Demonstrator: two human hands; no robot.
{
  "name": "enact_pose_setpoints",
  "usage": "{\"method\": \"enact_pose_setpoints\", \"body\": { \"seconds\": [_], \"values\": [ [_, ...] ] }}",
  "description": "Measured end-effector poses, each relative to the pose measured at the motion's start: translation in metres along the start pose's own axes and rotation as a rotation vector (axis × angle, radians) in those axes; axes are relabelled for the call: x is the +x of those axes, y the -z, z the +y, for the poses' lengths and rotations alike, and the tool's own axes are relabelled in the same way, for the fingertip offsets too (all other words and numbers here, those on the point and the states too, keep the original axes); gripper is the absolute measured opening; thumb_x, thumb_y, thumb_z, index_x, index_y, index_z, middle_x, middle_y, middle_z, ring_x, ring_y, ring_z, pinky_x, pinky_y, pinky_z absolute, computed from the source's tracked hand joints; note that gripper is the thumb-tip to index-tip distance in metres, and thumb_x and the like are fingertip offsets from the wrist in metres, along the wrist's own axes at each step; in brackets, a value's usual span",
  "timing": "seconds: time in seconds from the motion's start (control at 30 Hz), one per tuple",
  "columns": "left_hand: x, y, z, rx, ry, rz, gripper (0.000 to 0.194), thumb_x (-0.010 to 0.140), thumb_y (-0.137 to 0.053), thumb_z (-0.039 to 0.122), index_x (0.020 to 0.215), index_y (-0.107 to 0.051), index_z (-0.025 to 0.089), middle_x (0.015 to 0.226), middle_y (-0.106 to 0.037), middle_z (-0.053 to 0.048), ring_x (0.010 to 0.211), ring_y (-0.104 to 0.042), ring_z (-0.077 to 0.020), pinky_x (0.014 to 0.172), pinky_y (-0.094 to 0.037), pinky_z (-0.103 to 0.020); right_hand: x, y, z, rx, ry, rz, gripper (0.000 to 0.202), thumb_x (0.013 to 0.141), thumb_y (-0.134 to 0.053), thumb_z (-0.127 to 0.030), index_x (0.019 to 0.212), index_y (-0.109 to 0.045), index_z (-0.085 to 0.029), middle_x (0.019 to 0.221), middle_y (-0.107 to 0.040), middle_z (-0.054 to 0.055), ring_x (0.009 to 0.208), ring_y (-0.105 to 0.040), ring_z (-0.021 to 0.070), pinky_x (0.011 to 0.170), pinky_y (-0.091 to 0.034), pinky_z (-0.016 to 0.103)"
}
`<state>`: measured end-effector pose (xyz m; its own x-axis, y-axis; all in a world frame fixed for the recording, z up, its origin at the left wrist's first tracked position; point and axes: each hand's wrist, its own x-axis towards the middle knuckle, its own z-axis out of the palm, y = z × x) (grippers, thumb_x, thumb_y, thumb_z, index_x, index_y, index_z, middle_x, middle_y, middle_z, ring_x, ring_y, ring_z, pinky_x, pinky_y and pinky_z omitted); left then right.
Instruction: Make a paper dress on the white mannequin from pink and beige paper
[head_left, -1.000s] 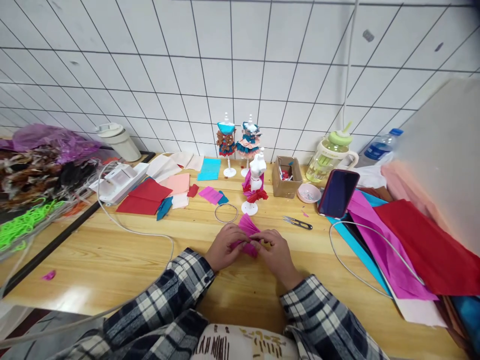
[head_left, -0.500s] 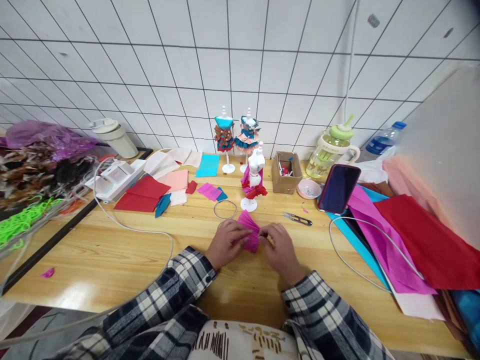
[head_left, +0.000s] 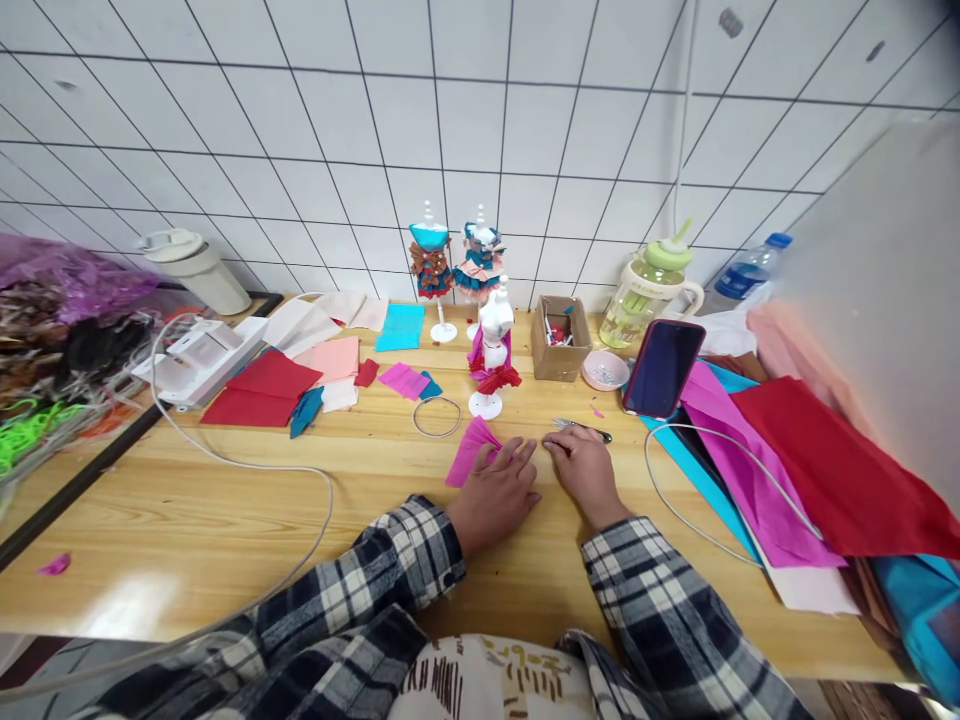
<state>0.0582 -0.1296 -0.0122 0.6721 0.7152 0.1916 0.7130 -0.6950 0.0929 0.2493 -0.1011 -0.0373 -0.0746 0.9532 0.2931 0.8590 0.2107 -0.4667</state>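
Far forms (head_left: 430, 268) look finished, near form (head_left: 495, 322) half-dressed. Our pink piece (head_left: 471, 450), pleated but loose, lies near centre on counter (head_left: 225, 520); left hand (head_left: 497, 492) spread over it, right hand's (head_left: 586, 475) grip we cannot tell.

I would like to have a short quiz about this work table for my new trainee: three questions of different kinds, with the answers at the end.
1. What lies partly under the left hand?
a) the power strip
b) a pleated magenta piece
c) a water bottle

2. True or false: the thread snips lie nearer to the right hand than to the left hand.

3. Fill the gap: the small pale pink bowl stands between the cardboard box and the ____.

Key:
1. b
2. True
3. phone
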Motion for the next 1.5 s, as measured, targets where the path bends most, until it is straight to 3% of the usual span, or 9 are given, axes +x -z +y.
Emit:
{"method": "enact_pose_setpoints", "body": {
  "seconds": [0.47, 0.6, 0.77, 0.9, 1.0, 1.1, 1.23, 1.33, 1.5],
  "values": [
    [0.026, 0.002, -0.006, -0.049, -0.009, 0.008, 0.023, 0.094, -0.049, 0.029, 0.111, -0.060, 0.017, 0.126, -0.063, -0.011, 0.109, -0.055, -0.0288, 0.100, -0.031, -0.058, -0.010, 0.018, -0.002, -0.201, -0.005, 0.026, 0.020, 0.091, -0.057, -0.027, 0.094, -0.077, -0.025, 0.086, -0.069, 0.005, 0.084, -0.057, 0.0209, 0.076, -0.041, 0.033],
    [0.022, 0.008, -0.013, -0.136, 0.047, 0.071, 0.021, 0.091, -0.054, 0.027, 0.110, -0.061, 0.022, 0.122, -0.066, -0.008, 0.117, -0.052, -0.0295, 0.104, -0.023, -0.060, -0.017, 0.022, -0.001, -0.151, -0.024, 0.085, 0.022, 0.092, -0.054, -0.026, 0.096, -0.075, -0.024, 0.088, -0.071, 0.004, 0.085, -0.058, 0.0210, 0.078, -0.043, 0.033],
    [-0.009, 0.035, -0.068, -0.132, 0.200, 0.189, 0.020, 0.094, -0.048, 0.030, 0.102, -0.066, 0.027, 0.101, -0.072, -0.003, 0.104, -0.056, -0.0280, 0.097, -0.026, -0.056, -0.019, 0.023, -0.002, -0.069, -0.071, 0.210, 0.020, 0.091, -0.054, -0.027, 0.094, -0.073, -0.021, 0.093, -0.071, 0.005, 0.088, -0.058, 0.0214, 0.081, -0.044, 0.033],
    [-0.040, 0.044, -0.132, -0.046, 0.244, 0.113, 0.024, 0.087, -0.054, 0.030, 0.108, -0.066, 0.028, 0.110, -0.068, -0.007, 0.106, -0.053, -0.0302, 0.092, -0.028, -0.052, -0.017, 0.019, -0.001, -0.034, -0.062, 0.253, 0.019, 0.090, -0.055, -0.028, 0.093, -0.072, -0.021, 0.093, -0.071, 0.004, 0.088, -0.058, 0.0209, 0.081, -0.044, 0.032],
    [-0.050, 0.040, -0.153, -0.050, 0.253, 0.038, 0.016, 0.088, -0.053, 0.031, 0.095, -0.065, 0.023, 0.108, -0.068, -0.007, 0.106, -0.053, -0.0289, 0.093, -0.028, -0.050, -0.013, 0.015, -0.002, -0.014, -0.017, 0.257, 0.019, 0.090, -0.055, -0.028, 0.092, -0.072, -0.020, 0.094, -0.072, 0.005, 0.089, -0.059, 0.0208, 0.082, -0.045, 0.033],
    [-0.051, 0.034, -0.142, -0.129, 0.328, 0.123, 0.016, 0.092, -0.047, 0.031, 0.088, -0.059, 0.020, 0.096, -0.068, -0.006, 0.100, -0.055, -0.0266, 0.093, -0.031, -0.048, -0.011, 0.016, -0.014, 0.019, 0.040, 0.265, 0.020, 0.091, -0.053, -0.028, 0.091, -0.072, -0.021, 0.094, -0.072, 0.006, 0.091, -0.060, 0.0218, 0.084, -0.045, 0.035],
    [-0.050, 0.030, -0.095, -0.429, 0.401, 0.382, 0.018, 0.097, -0.036, 0.028, 0.089, -0.050, 0.021, 0.073, -0.063, -0.001, 0.080, -0.058, -0.0202, 0.086, -0.040, -0.039, -0.018, 0.015, -0.061, 0.220, 0.069, 0.256, 0.023, 0.091, -0.054, -0.029, 0.110, -0.064, -0.021, 0.095, -0.072, 0.006, 0.086, -0.062, 0.0208, 0.079, -0.048, 0.036],
    [-0.049, 0.031, -0.063, -0.517, 0.286, 0.409, 0.016, 0.095, -0.039, 0.029, 0.086, -0.051, 0.022, 0.076, -0.063, -0.002, 0.080, -0.057, -0.0199, 0.082, -0.043, -0.037, -0.024, 0.007, -0.106, 0.442, 0.100, 0.153, 0.044, 0.088, -0.060, -0.031, 0.130, -0.050, -0.021, 0.110, -0.070, 0.007, 0.091, -0.063, 0.0211, 0.079, -0.050, 0.036],
    [-0.047, 0.030, -0.054, -0.525, 0.206, 0.352, 0.019, 0.096, -0.039, 0.027, 0.099, -0.057, 0.021, 0.086, -0.066, -0.005, 0.082, -0.058, -0.0199, 0.081, -0.044, -0.037, -0.027, -0.010, -0.129, 0.520, 0.075, 0.155, 0.026, 0.090, -0.058, -0.031, 0.115, -0.061, -0.024, 0.102, -0.071, 0.006, 0.095, -0.062, 0.0217, 0.084, -0.050, 0.037]
  ]
}}
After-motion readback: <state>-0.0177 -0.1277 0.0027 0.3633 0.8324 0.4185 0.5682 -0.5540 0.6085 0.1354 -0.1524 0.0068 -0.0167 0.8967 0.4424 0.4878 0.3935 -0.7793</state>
